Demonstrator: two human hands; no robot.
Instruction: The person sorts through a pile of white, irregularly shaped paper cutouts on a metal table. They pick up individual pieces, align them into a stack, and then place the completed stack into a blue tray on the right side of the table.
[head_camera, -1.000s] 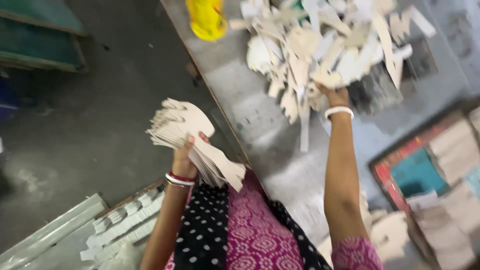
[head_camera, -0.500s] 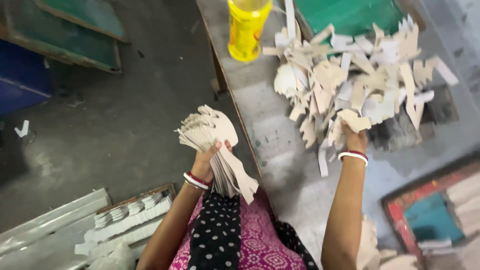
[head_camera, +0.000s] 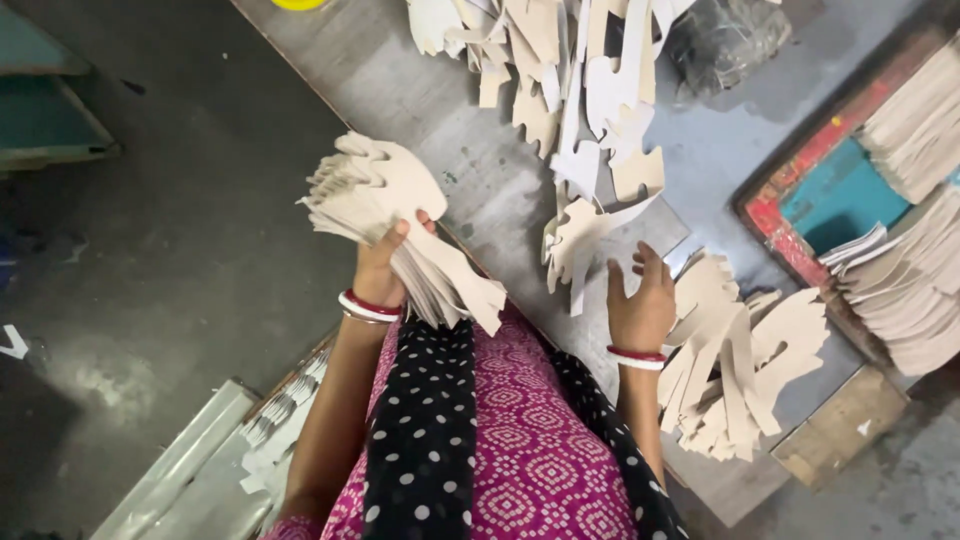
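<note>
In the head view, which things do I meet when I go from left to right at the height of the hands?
Stack of cardboard cutouts in the left hand → right hand → loose cutouts → stacked sheets.

Two hands (head_camera: 385, 262), two bangled wrists (head_camera: 366, 306).

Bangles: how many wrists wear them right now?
2. Red-and-white bangles sit on the left hand's wrist, and another set on the right hand's wrist. None seem hidden.
</note>
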